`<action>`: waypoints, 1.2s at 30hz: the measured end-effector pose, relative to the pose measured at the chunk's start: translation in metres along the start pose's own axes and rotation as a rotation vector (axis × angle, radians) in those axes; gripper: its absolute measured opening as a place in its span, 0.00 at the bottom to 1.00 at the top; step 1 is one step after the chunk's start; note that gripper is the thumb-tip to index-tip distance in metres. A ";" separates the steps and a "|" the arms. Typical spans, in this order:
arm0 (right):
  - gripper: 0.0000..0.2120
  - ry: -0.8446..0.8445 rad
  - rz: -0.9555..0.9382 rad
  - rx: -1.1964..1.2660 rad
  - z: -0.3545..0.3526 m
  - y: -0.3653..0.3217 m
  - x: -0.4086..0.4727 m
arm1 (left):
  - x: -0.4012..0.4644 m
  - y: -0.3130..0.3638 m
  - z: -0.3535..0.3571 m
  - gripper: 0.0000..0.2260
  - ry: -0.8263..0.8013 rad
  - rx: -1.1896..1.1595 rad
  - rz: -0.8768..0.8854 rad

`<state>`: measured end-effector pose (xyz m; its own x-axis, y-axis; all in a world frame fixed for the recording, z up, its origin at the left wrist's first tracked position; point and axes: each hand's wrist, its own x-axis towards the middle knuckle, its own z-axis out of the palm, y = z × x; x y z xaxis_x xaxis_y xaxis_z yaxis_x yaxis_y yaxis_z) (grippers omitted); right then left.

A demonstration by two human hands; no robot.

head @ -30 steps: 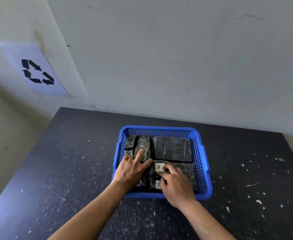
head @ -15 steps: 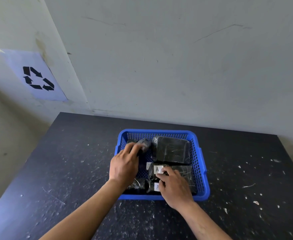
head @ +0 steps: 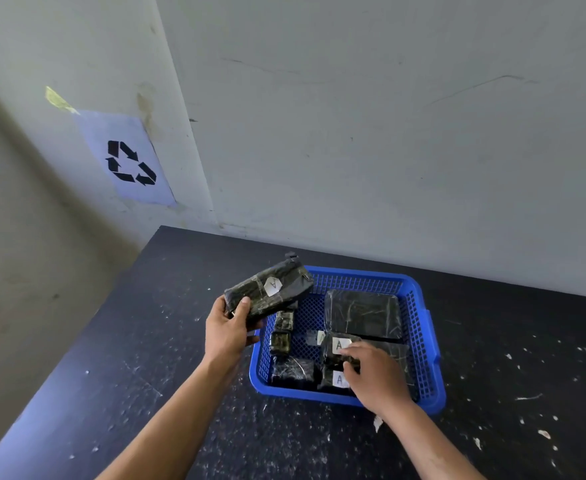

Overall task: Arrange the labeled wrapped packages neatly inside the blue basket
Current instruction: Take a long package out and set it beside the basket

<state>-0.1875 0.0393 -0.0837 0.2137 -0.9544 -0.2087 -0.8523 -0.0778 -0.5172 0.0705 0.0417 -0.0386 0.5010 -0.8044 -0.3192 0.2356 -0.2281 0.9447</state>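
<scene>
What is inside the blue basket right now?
Inside the blue basket lie several dark wrapped packages, some showing white "A" labels. The right hand covers part of them; what lies beneath the packages is hidden.

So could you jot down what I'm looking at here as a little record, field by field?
Setting: black speckled table against a grey wall
Container: blue basket on the table
Left hand: grips a lifted package with an "A" label, over the basket's left edge
Right hand: rests on a labeled package in the basket
Also in basket: a large flat package at the back, smaller ones at left and front
On wall: recycling sign
</scene>
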 end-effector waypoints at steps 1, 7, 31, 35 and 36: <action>0.14 0.000 0.010 -0.005 0.002 -0.001 -0.001 | 0.002 -0.004 -0.004 0.03 0.056 -0.002 -0.014; 0.17 0.023 0.044 -0.083 0.019 -0.004 -0.013 | 0.019 -0.028 -0.027 0.09 0.260 -0.171 -0.258; 0.11 0.148 -0.074 -0.299 0.017 -0.043 0.014 | -0.004 -0.041 -0.010 0.13 -0.077 1.316 0.875; 0.07 0.030 -0.129 -0.314 0.021 -0.055 0.025 | -0.002 -0.035 0.028 0.08 -0.443 1.692 0.926; 0.07 -0.024 -0.153 -0.301 0.022 -0.055 0.026 | 0.001 -0.035 0.033 0.07 -0.499 1.782 0.879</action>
<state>-0.1242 0.0254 -0.0791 0.3578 -0.9184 -0.1686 -0.9117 -0.3045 -0.2760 0.0349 0.0308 -0.0690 -0.2942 -0.9523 -0.0807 -0.9499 0.3007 -0.0854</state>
